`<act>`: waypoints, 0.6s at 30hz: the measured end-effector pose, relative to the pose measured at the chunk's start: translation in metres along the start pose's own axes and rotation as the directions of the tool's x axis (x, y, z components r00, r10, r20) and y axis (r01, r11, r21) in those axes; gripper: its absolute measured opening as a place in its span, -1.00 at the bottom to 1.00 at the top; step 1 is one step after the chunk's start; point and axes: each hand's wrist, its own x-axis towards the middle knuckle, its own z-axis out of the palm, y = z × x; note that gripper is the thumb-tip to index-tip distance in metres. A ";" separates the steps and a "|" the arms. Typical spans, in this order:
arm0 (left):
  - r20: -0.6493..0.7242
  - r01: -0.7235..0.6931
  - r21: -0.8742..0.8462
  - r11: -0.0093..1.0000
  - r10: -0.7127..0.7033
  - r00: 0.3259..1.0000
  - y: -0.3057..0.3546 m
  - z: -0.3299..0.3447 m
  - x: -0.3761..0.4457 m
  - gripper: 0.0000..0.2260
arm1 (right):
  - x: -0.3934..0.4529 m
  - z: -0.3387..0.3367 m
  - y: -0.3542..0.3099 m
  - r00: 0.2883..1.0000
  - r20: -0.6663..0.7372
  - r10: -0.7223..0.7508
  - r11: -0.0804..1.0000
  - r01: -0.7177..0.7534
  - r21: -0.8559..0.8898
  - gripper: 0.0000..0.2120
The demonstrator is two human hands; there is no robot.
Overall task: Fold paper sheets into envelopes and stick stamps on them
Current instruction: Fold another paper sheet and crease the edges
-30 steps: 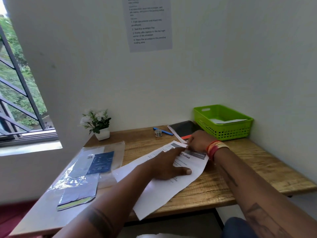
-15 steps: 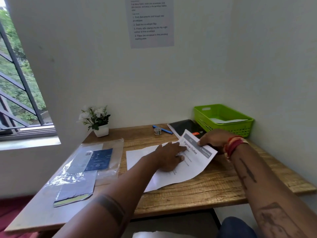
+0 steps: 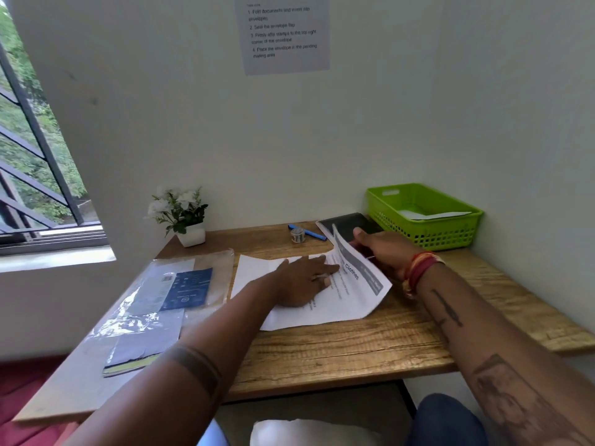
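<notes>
- The printed paper sheet (image 3: 325,304) is lying on the wooden desk (image 3: 370,346), roughly in the middle, with its right end lifted and curling up and over.
- Left hand (image 3: 302,284) is flat on the sheet, fingers straight and a bit spread, pinning it down. It covers a good chunk of the print, so only the word "Clothes" and a grey header band are really readable.
- Right hand (image 3: 384,249) has the raised edge pinched, thumb on top. The other fingers are tucked behind the paper, so can't tell exactly how they sit.
- Behind the lifted edge there's a dark notebook-looking thing (image 3: 351,222), mostly blocked by the paper and hand.
- Small tape-like roll (image 3: 297,235) and a blue pen (image 3: 309,232) near the back wall. The roll is too small to make out properly.
- Green basket (image 3: 421,217) in the right corner with something white inside, only partly visible over the rim.
- Clear plastic sleeve (image 3: 151,304) with blue packets on the left, lots of glare.
- Little potted plant (image 3: 183,217) at the back left.
- Notice on the wall (image 3: 285,33) is cut off at the top.
</notes>
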 end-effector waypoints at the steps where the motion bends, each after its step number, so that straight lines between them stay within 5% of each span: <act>1: -0.002 0.001 -0.009 1.000 -0.001 1.000 -0.002 -0.001 -0.001 -0.59 | 0.002 0.003 -0.002 1.000 0.017 -0.016 1.000 0.016 -0.020 -0.53; 6: -0.082 -0.001 -0.046 0.999 -0.002 0.997 0.001 0.001 -0.006 -0.59 | 0.004 0.023 -0.006 0.990 0.064 -0.126 0.990 0.130 -0.062 -0.66; 10: -0.151 0.024 -0.099 0.995 -0.039 0.988 0.002 0.003 -0.009 -0.58 | 0.006 0.035 0.005 0.961 0.059 -0.271 0.915 0.277 -0.293 -0.88; 18: -0.224 0.088 -0.208 0.974 -0.135 0.965 -0.022 0.002 -0.011 -0.66 | 0.011 0.047 0.010 0.938 0.087 -0.335 0.768 0.325 -0.552 -0.86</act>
